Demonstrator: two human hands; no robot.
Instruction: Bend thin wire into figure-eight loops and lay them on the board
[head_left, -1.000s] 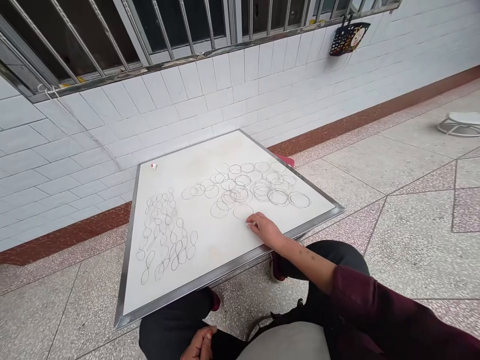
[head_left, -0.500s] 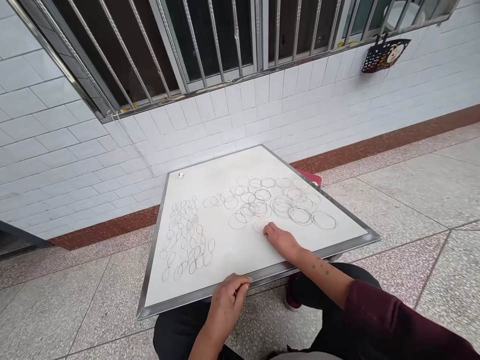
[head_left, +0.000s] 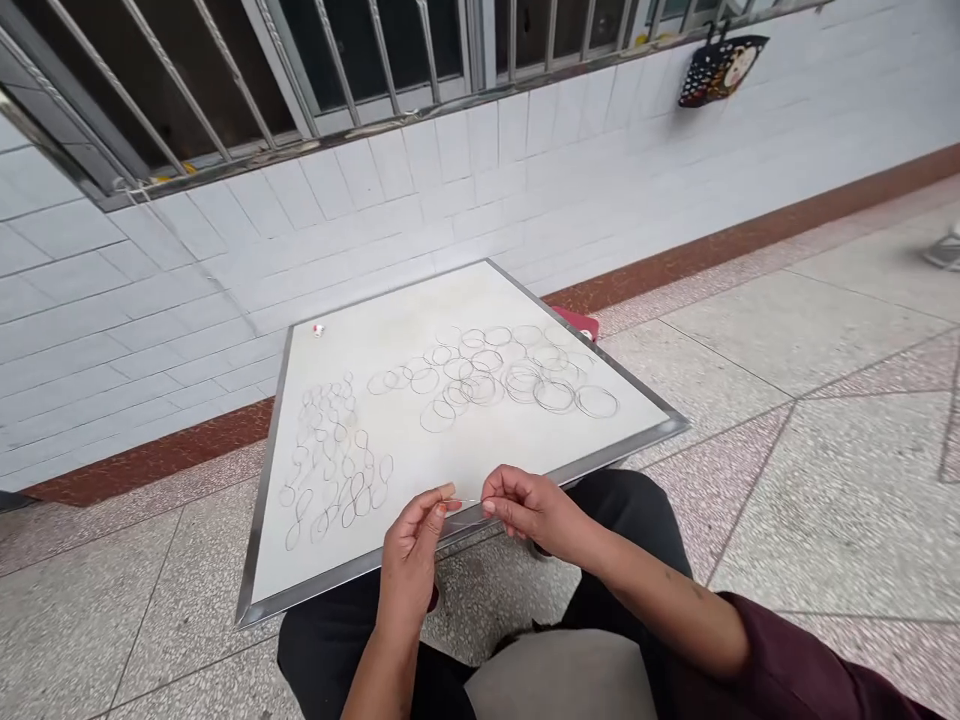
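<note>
A thin silvery wire, probably light and springy and best pinched near its ends, stretches between the hands at six o'clock on the white, metal-edged worktop. The left hand and right hand each pinch it narrowly between thumb and fingertips, forearms angled inward. Thin dark rings lie at twelve o'clock.

The head-worn camera looks forward and down, over a white board toward a tiled wall.
</note>
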